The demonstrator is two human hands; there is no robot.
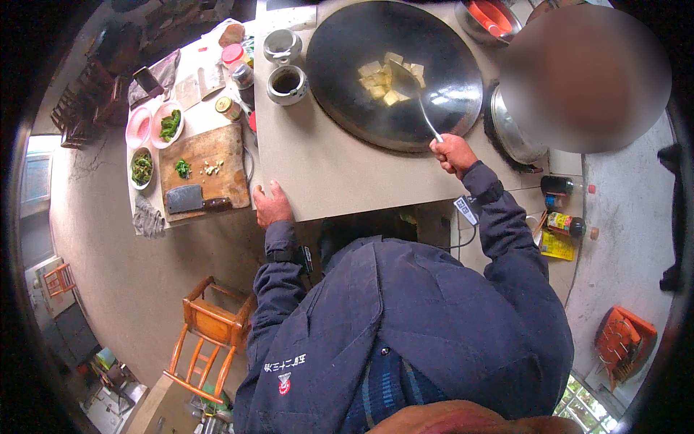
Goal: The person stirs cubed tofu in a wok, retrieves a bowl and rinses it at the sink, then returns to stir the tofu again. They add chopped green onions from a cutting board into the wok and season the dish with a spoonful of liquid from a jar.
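A large dark wok (340, 58) is set into the counter (347, 173) in front of me. Pale yellow cubes that look like tofu (372, 79) lie in its middle. My right hand (454, 154) is closed round the handle of a metal wok spatula (428, 116), whose blade is down among the cubes. At the counter's front left edge rests my left hand (273, 207), thumb and fingers apart, holding nothing. Close to its left is a wooden cutting board (210, 155) with a cleaver (186, 198), chopped greens (183, 169) and chopped pale bits (213, 168).
Two metal pots (287, 84) stand left of the wok. Bowls of greens (168, 125), jars (228, 108) and a phone (147, 82) crowd the side table. Right are a metal lid (512, 130) and dark bottles (565, 224). A wooden chair (210, 325) stands behind left.
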